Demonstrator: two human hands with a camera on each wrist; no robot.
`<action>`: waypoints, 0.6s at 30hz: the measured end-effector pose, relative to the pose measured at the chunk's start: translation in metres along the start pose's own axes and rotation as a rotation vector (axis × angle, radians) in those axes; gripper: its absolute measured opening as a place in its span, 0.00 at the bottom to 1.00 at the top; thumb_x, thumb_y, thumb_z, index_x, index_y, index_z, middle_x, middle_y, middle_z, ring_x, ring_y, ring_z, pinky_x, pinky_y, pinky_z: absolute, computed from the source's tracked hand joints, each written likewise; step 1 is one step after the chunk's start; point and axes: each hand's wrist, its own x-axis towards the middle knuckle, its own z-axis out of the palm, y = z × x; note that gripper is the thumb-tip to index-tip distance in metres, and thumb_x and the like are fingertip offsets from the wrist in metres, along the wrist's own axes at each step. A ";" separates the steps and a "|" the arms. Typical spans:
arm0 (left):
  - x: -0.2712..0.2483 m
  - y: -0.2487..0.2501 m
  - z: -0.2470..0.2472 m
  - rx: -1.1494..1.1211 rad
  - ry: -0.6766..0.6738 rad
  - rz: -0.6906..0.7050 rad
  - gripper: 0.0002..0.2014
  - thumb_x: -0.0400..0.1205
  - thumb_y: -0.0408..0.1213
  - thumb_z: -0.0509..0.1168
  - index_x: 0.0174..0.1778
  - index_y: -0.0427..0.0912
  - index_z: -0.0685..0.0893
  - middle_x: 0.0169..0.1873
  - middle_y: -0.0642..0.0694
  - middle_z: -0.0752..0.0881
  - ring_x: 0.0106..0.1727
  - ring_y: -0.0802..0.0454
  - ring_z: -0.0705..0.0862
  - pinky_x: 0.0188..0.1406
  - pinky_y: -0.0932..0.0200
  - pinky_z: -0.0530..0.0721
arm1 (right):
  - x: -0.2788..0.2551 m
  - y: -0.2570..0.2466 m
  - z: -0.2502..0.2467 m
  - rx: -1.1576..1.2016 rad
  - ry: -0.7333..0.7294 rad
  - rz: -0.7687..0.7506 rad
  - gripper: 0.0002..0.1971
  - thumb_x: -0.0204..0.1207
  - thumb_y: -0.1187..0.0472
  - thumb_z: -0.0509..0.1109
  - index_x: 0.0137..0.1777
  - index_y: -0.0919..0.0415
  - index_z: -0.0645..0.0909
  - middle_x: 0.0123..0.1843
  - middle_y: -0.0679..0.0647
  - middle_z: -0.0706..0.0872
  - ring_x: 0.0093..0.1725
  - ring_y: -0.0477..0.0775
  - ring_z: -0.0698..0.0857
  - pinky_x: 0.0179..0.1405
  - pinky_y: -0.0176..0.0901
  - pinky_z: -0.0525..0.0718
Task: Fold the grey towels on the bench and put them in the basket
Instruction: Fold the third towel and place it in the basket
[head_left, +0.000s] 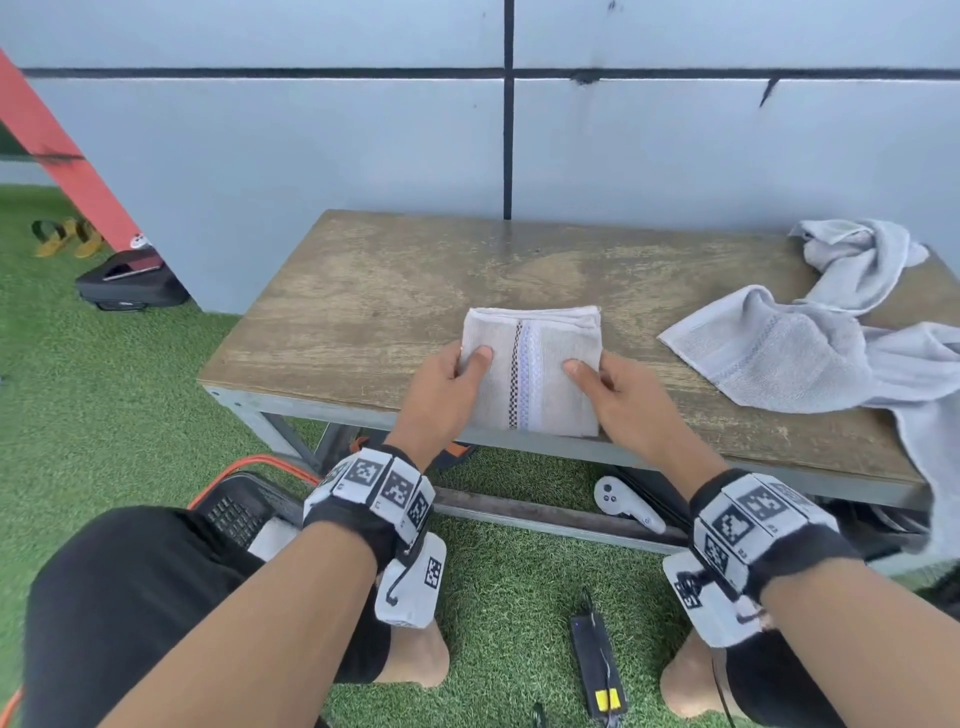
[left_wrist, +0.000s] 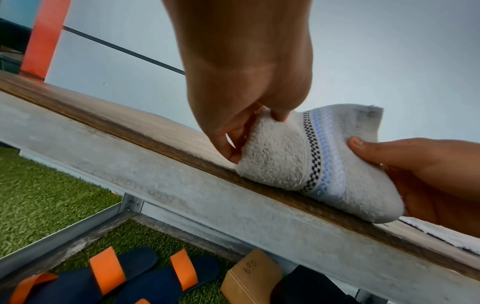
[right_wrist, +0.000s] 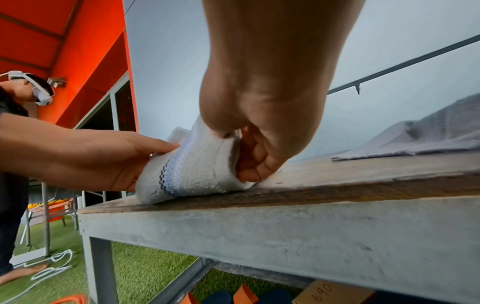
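Note:
A folded grey towel (head_left: 532, 371) with a checked black and blue stripe lies at the front edge of the wooden bench (head_left: 374, 291). My left hand (head_left: 457, 374) pinches its left edge, thumb on top and fingers underneath. On the opposite edge my right hand (head_left: 602, 384) pinches the same way. The wrist views show the folded towel (left_wrist: 291, 156) (right_wrist: 192, 166) squeezed and slightly lifted between left hand (left_wrist: 241, 123) and right hand (right_wrist: 249, 148). Unfolded grey towels (head_left: 810, 343) lie crumpled on the bench's right end. A black basket (head_left: 239, 512) stands on the grass by my left knee.
Artificial grass (head_left: 104, 395) surrounds the bench, and a grey wall (head_left: 363, 145) stands behind it. Under the bench lie a white controller (head_left: 621, 501), sandals (left_wrist: 116, 275) and a cardboard box (left_wrist: 252, 275). A black charger (head_left: 597, 667) lies between my feet. Another person (right_wrist: 15, 123) stands to the left.

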 end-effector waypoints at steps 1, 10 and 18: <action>0.006 0.001 0.002 0.025 0.009 -0.002 0.20 0.89 0.51 0.59 0.33 0.49 0.65 0.24 0.57 0.70 0.21 0.64 0.66 0.20 0.70 0.64 | 0.007 -0.001 -0.001 -0.006 0.004 0.018 0.24 0.85 0.39 0.61 0.56 0.60 0.84 0.49 0.57 0.92 0.49 0.59 0.90 0.49 0.64 0.88; 0.065 -0.017 0.020 0.368 -0.007 -0.050 0.22 0.89 0.54 0.56 0.30 0.47 0.68 0.26 0.51 0.75 0.28 0.50 0.74 0.29 0.57 0.69 | 0.055 0.012 -0.001 -0.256 -0.034 0.214 0.21 0.88 0.47 0.61 0.36 0.60 0.75 0.33 0.54 0.80 0.32 0.54 0.80 0.27 0.43 0.71; 0.077 -0.005 0.021 0.458 0.104 0.032 0.23 0.90 0.51 0.55 0.29 0.47 0.65 0.26 0.51 0.73 0.26 0.53 0.71 0.27 0.55 0.65 | 0.064 0.014 -0.005 -0.223 0.012 0.199 0.22 0.88 0.46 0.60 0.36 0.60 0.74 0.32 0.54 0.79 0.30 0.53 0.77 0.28 0.44 0.70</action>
